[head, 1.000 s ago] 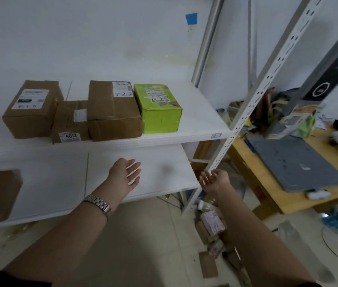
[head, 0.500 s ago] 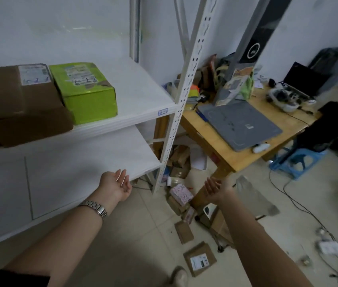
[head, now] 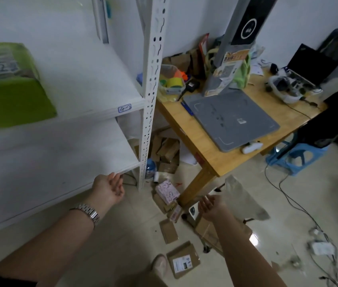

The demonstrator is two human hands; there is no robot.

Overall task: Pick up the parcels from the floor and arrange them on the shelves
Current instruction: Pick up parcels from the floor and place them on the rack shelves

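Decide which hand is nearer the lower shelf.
Left. The left hand is at the front edge of the lower shelf; the right hand is off to its right, above floor parcels by the table leg.

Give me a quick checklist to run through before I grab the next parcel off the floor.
1. Left hand free: ok, fingers relaxed, holding nothing.
2. Right hand free: ok, open, over the floor pile.
3. Parcels to pick: ok, a pink patterned box and a labelled brown parcel lie on the floor.
4. Room on the lower shelf: ok, bare white board shows.
5. Clear reach to the pink patterned box: not ok, the table leg stands close beside it, so it may be tight.
6. Parcel weight: cannot tell.
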